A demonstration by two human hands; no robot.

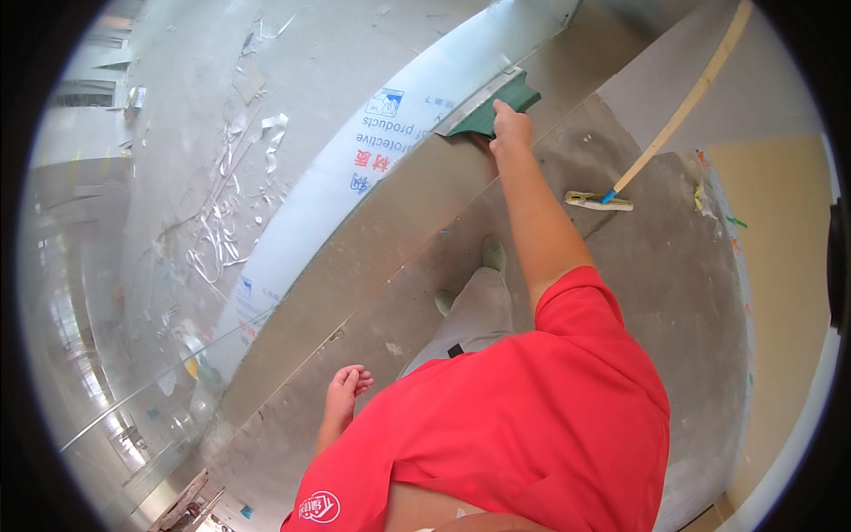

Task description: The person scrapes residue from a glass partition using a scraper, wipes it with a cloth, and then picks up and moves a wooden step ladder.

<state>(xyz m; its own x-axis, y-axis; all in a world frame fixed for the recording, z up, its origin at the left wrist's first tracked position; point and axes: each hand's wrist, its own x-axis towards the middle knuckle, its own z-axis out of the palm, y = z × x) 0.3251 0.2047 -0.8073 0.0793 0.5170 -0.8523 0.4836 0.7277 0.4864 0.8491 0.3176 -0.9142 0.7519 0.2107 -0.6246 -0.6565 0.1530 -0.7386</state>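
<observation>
My right hand [510, 128] is closed around a green hand brush or dustpan-like tool [493, 110], whose exact kind I cannot tell. Its pale straight edge lies against a band of printed bluish protective film [332, 163] along the foot of a glass panel. Low at my left side hangs my left hand [350, 384], its fingers loosely curled, nothing seen in it; it touches neither the glass nor the tool.
A mop-like head [598, 201] on a long wooden pole [685, 106] rests on the dusty floor to my right. Beyond the glass, white strips and scraps [223, 233] are strewn about. Debris [189, 502] lies at the lower left. A tan panel [784, 266] stands at the right.
</observation>
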